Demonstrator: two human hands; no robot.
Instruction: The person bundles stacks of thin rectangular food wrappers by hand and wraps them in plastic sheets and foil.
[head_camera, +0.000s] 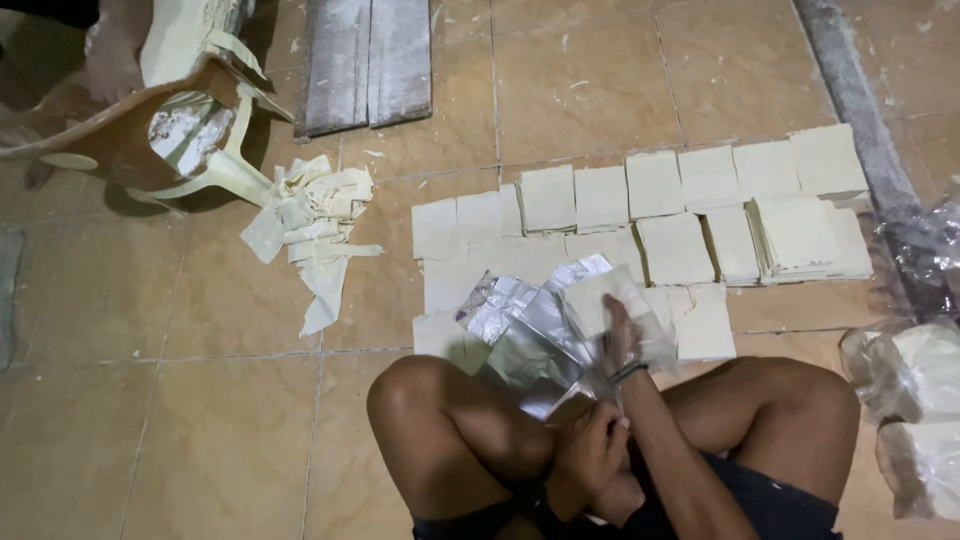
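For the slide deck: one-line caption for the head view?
Seated person's right hand lays a cream sheet over silvery foil squares on the tiled floor.

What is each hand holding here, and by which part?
The right hand lies on the top sheet of a fan of silvery sheets. The left hand grips the fan's lower end; the exact grip is blurred.

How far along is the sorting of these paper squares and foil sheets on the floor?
Done: rows of cream paper stacks lie on the tiled floor. In hand: the right hand presses a sheet among the silver foil sheets, the left hand below. Left: bagged bundles wait at right.
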